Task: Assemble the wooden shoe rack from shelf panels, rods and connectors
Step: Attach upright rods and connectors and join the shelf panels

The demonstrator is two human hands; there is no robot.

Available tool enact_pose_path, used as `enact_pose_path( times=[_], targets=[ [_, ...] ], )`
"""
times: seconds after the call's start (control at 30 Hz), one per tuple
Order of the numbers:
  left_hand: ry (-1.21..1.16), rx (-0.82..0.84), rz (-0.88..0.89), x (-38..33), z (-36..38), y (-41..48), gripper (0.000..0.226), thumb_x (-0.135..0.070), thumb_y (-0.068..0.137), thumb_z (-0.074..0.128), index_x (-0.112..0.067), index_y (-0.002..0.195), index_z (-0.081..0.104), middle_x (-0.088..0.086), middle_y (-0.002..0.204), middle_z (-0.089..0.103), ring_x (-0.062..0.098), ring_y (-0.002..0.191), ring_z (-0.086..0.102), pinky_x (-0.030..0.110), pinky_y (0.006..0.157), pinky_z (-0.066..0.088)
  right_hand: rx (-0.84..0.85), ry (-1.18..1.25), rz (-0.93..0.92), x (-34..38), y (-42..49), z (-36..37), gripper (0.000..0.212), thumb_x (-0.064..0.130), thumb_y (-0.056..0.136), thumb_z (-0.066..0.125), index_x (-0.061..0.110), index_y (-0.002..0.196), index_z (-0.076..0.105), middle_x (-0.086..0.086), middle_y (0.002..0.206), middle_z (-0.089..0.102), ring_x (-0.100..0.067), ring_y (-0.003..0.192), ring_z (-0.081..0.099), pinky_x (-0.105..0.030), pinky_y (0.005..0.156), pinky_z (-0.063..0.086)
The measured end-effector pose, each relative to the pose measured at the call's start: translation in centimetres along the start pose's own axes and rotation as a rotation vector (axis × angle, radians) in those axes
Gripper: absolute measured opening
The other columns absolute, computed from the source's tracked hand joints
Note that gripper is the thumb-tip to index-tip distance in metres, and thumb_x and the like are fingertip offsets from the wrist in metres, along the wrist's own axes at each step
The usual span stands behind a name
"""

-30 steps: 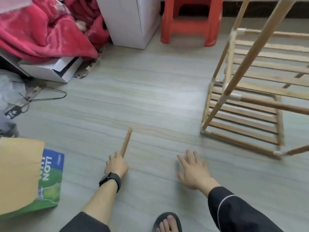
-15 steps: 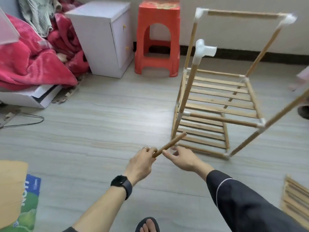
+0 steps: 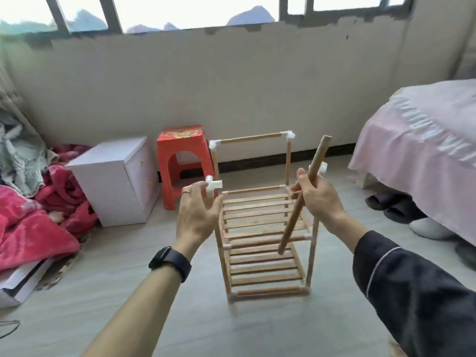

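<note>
Mid-floor in the head view: shoe rack stands upright, two slatted shelf panels in, back top rail fitted. At the rack's front-left post, left hand hovers with fingers loose and spread beside the front-left connector. Contact is unclear, nothing grasped. Over the rack's front-right corner, right hand has fingers clenched round the rod, which is tilted, its lower end across the shelves.

My read: front top rail goes in next. Steady the front-left connector, level the rod, line it up with the open socket, push straight in, then seat the far end in the front-right connector. No levering; the frame looks light.

Rod: round, smooth, pale wood. Connectors: white plastic, multi-socket. Shelves: flat slats.
</note>
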State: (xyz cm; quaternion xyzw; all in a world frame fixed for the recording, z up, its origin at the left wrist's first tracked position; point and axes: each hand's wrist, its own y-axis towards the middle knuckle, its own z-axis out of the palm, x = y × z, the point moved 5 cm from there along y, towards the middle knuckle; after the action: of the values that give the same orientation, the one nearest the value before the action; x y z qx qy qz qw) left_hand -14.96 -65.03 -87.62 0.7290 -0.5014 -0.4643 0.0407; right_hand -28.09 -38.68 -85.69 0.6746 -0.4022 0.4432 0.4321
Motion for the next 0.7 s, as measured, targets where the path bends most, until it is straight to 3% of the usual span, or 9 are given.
enact_pose_path(
  times=[0.1,0.17,0.23,0.3,0.37,0.47,0.53,0.6,0.7],
  targets=[
    [-0.017,0.013,-0.208,1.3,0.2,2.7,0.058,-0.056,0.092,0.059,-0.027,0.139,0.041,0.009,0.136,0.044,0.027,0.124,0.049,0.047,0.102,0.046,-0.188,-0.06,-0.011,-0.2,3.3,-4.9,0.03,0.05,0.105,0.044,0.026,0.096,0.058,-0.001,0.089,0.065,-0.02,0.08,0.069,-0.032,0.07,0.052],
    [-0.071,0.033,-0.316,1.9,1.0,4.0,0.069,-0.062,0.093,0.055,-0.022,0.146,0.034,0.015,0.142,0.044,0.029,0.13,0.047,0.046,0.106,0.043,-0.339,-0.159,0.0,-1.2,5.7,-7.8,0.032,0.051,0.104,0.043,0.027,0.086,0.054,0.001,0.081,0.058,-0.024,0.079,0.063,-0.034,0.066,0.046],
    [-0.178,0.052,-0.417,2.7,2.3,4.8,0.072,-0.063,0.096,0.05,-0.018,0.149,0.03,0.015,0.142,0.048,0.03,0.129,0.048,0.046,0.107,0.041,-0.407,-0.177,0.123,-3.0,7.9,-9.7,0.036,0.057,0.1,0.044,0.025,0.093,0.058,0.002,0.08,0.054,-0.027,0.078,0.058,-0.037,0.069,0.048],
    [-0.245,0.058,-0.484,3.4,3.8,5.3,0.066,-0.062,0.099,0.043,-0.016,0.145,0.034,0.011,0.132,0.058,0.03,0.123,0.053,0.047,0.105,0.041,-0.388,0.024,0.323,-5.2,9.6,-10.0,0.051,0.066,0.094,0.048,0.02,0.113,0.061,0.0,0.086,0.054,-0.02,0.065,0.05,-0.038,0.061,0.049],
    [-0.281,0.051,-0.496,4.0,5.2,5.3,0.056,-0.063,0.101,0.035,-0.017,0.13,0.047,0.005,0.116,0.067,0.027,0.112,0.058,0.047,0.1,0.044,-0.272,0.321,0.472,-7.2,10.8,-8.8,0.068,0.074,0.09,0.051,0.014,0.121,0.059,-0.006,0.101,0.059,-0.011,0.051,0.039,-0.028,0.046,0.041],
    [-0.338,0.03,-0.432,4.2,6.5,5.0,0.054,-0.071,0.099,0.025,-0.028,0.109,0.057,0.001,0.099,0.069,0.021,0.098,0.065,0.048,0.096,0.049,-0.032,0.423,0.483,-8.9,11.3,-6.0,0.085,0.084,0.084,0.048,0.009,0.123,0.058,-0.015,0.116,0.068,-0.005,0.042,0.036,-0.019,0.038,0.035],
    [-0.377,-0.005,-0.387,4.5,6.7,4.9,0.05,-0.072,0.098,0.025,-0.034,0.098,0.057,0.001,0.094,0.067,0.02,0.091,0.065,0.048,0.095,0.052,0.012,0.374,0.454,-9.6,10.9,-4.4,0.085,0.088,0.079,0.049,0.009,0.107,0.067,-0.012,0.103,0.072,-0.005,0.041,0.042,-0.018,0.038,0.036],
    [-0.407,-0.027,-0.363,4.7,6.9,4.7,0.049,-0.07,0.098,0.026,-0.031,0.094,0.056,0.003,0.088,0.063,0.021,0.085,0.062,0.05,0.094,0.053,-0.064,0.349,0.429,-10.0,10.3,-3.9,0.078,0.09,0.077,0.047,0.014,0.083,0.067,-0.005,0.082,0.067,-0.005,0.042,0.044,-0.02,0.041,0.037],
    [-0.393,-0.059,-0.348,4.2,6.6,4.0,0.052,-0.069,0.099,0.027,-0.027,0.095,0.057,0.003,0.085,0.06,0.021,0.082,0.059,0.052,0.093,0.053,-0.17,0.361,0.434,-9.7,9.0,-4.0,0.072,0.089,0.079,0.044,0.019,0.074,0.062,0.002,0.067,0.057,-0.007,0.043,0.04,-0.022,0.042,0.036]
  ],
)
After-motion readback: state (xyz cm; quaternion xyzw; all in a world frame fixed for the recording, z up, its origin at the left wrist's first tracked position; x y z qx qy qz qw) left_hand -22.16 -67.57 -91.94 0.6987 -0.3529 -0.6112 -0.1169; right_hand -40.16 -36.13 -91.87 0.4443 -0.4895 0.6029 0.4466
